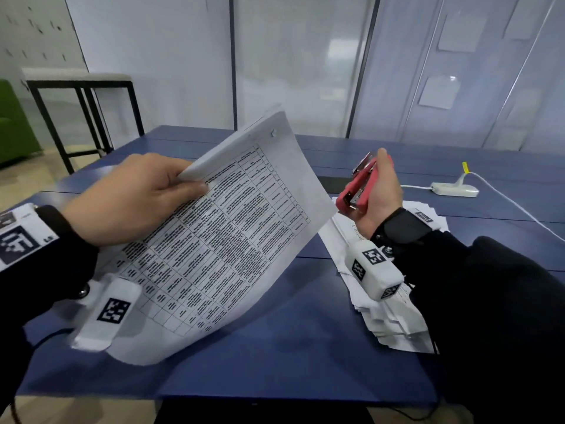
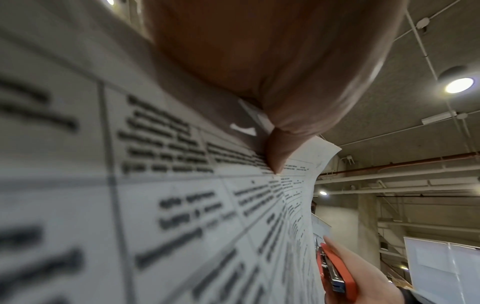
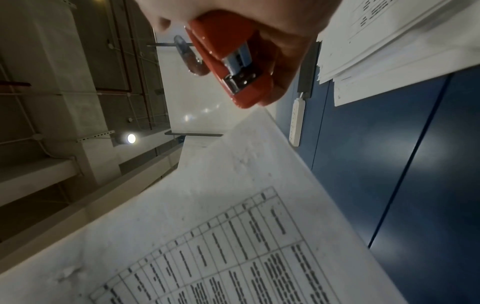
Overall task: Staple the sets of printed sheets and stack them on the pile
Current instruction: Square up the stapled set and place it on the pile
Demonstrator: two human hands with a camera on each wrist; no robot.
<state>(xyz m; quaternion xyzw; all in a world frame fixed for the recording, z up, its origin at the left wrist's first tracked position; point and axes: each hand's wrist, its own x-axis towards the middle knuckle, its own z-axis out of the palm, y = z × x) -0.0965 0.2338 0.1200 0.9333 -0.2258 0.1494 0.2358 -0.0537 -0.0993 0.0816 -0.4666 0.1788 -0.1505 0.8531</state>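
The left hand (image 1: 131, 197) pinches the printed set (image 1: 220, 240) above the tabletop (image 1: 275, 347); the right hand (image 1: 379, 194) grips the red stapler (image 1: 359, 186) over the pile (image 1: 394, 325) by the right edge.

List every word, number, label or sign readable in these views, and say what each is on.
None can be read.
Printed sheets, held in the left hand: table text, too blurred to read in all three views.
Pile of sheets: print too small.
Wrist-camera tags: black-and-white code patterns, no words.
Red stapler in the right hand: no brand visible.
Power strip: no marking legible.
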